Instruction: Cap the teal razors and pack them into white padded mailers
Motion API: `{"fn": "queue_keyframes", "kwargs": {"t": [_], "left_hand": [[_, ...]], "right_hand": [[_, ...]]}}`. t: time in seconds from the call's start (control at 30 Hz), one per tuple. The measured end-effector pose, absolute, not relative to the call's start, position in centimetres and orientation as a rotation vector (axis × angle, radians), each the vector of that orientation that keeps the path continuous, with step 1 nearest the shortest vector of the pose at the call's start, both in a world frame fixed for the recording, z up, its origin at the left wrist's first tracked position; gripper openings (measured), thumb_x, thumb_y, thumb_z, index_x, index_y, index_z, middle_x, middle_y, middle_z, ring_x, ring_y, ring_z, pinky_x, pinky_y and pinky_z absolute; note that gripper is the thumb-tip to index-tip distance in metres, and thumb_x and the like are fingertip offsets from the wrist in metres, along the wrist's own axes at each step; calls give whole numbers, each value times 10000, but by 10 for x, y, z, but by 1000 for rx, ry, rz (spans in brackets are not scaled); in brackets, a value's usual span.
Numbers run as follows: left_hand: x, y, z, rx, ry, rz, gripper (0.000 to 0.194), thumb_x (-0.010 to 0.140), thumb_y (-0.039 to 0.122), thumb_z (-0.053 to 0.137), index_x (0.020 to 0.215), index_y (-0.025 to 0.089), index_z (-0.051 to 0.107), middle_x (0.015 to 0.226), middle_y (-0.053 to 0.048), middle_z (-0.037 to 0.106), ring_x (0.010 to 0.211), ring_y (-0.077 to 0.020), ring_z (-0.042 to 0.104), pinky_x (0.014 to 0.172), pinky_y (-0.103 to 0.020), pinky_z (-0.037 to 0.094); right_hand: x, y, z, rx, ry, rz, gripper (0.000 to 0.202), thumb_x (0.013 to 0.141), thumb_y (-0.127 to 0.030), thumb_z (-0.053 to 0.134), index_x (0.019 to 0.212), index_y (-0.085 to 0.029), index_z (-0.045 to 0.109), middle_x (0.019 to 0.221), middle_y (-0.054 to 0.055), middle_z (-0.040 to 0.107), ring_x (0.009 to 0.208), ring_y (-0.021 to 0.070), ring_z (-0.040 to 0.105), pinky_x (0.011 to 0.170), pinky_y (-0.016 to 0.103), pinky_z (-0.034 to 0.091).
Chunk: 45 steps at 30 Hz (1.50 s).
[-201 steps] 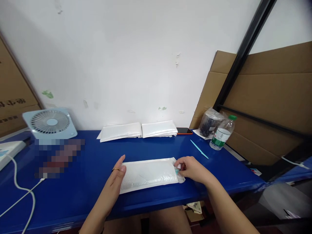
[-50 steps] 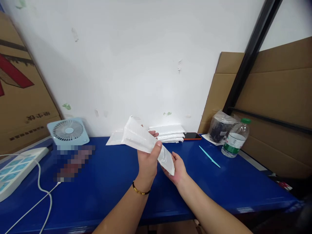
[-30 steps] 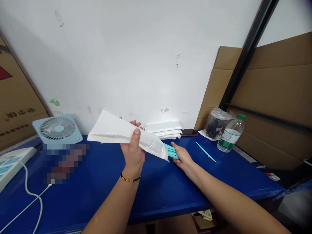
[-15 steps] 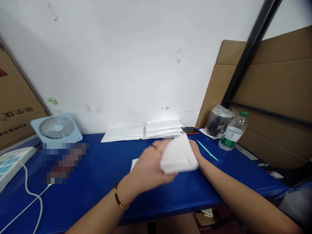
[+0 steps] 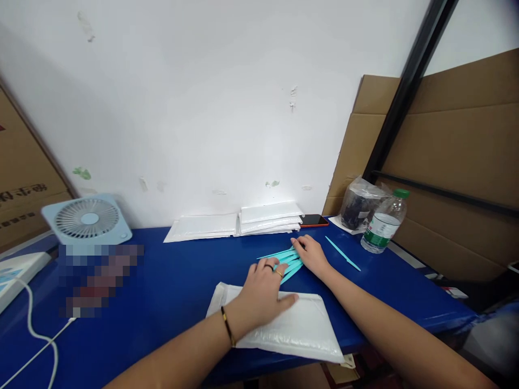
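A white padded envelope (image 5: 298, 329) lies flat near the table's front edge. Over its upper part rests my left hand (image 5: 263, 289), thumb apart and fingers stretched toward a fanned bunch of slim turquoise knife-shaped sticks (image 5: 291, 263). Its fingertips are at the left side of that bunch; whether they press on it I cannot tell. My right hand (image 5: 311, 255) is closed around the right end of the sticks, its fingertips partly hidden. One more turquoise stick (image 5: 343, 253) lies alone to the right of my right hand.
White padded envelopes (image 5: 270, 219) are stacked against the wall, with a phone (image 5: 314, 220) beside them. A bottle (image 5: 383, 224) and a plastic-wrapped dark item (image 5: 357, 208) stand at the right. At the left are a small fan (image 5: 89, 219), a power strip (image 5: 24, 270) and a white cable (image 5: 30, 319).
The white envelope, raised in my left hand before, now lies flat on the table. My left hand has let it go and spread its fingers. The turquoise bunch by my right hand has come into view.
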State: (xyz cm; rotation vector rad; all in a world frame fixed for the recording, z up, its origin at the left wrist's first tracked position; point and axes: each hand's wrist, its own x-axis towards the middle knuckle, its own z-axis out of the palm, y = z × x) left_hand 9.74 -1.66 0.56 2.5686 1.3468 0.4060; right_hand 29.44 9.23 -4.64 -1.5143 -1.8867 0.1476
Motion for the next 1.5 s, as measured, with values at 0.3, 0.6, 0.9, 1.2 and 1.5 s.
{"fn": "queue_keyframes", "kwargs": {"t": [0.3, 0.6, 0.9, 1.2, 1.5], "left_hand": [[79, 57, -6, 2649, 1349, 111, 680, 741, 614, 473, 1298, 229, 402, 1232, -135, 451, 1118, -321, 389, 846, -464, 392], [35, 73, -2, 2612, 1394, 240, 469, 793, 336, 531, 1242, 209, 480, 1160, -115, 508, 1048, -263, 488, 858, -357, 414], [17, -12, 19, 2527, 710, 88, 601, 693, 468, 637, 1258, 408, 441, 1409, 9, 346, 1298, -302, 271, 1065, -518, 128], [52, -42, -4, 2465, 1091, 274, 550, 784, 565, 476, 1292, 365, 414, 1390, -57, 368, 1257, -327, 310, 1003, -524, 257], [24, 91, -6, 2351, 1609, 532, 300, 832, 316, 431, 1025, 183, 619, 1039, -86, 608, 982, -220, 533, 837, -332, 396]], "right_hand": [[332, 94, -27, -1290, -2492, 350, 1034, 473, -624, 714, 1359, -247, 338, 1406, 137, 294, 1288, 366, 194, 1020, 478, 230], [268, 103, -39, -991, -2411, 500, 477, 777, -472, 561, 1193, -239, 552, 1204, 111, 520, 1123, 252, 465, 956, 376, 369], [294, 128, -35, -959, -2370, 338, 457, 757, -63, 418, 1143, -236, 591, 1164, 73, 568, 1110, 213, 478, 980, 394, 342], [283, 130, -10, -1030, -2500, 486, 291, 746, -111, 491, 915, -227, 697, 897, 50, 640, 791, 177, 578, 739, 291, 444], [260, 132, -20, -1060, -2381, 464, 177, 769, -254, 554, 871, -211, 692, 860, 53, 625, 809, 179, 556, 724, 277, 425]]}}
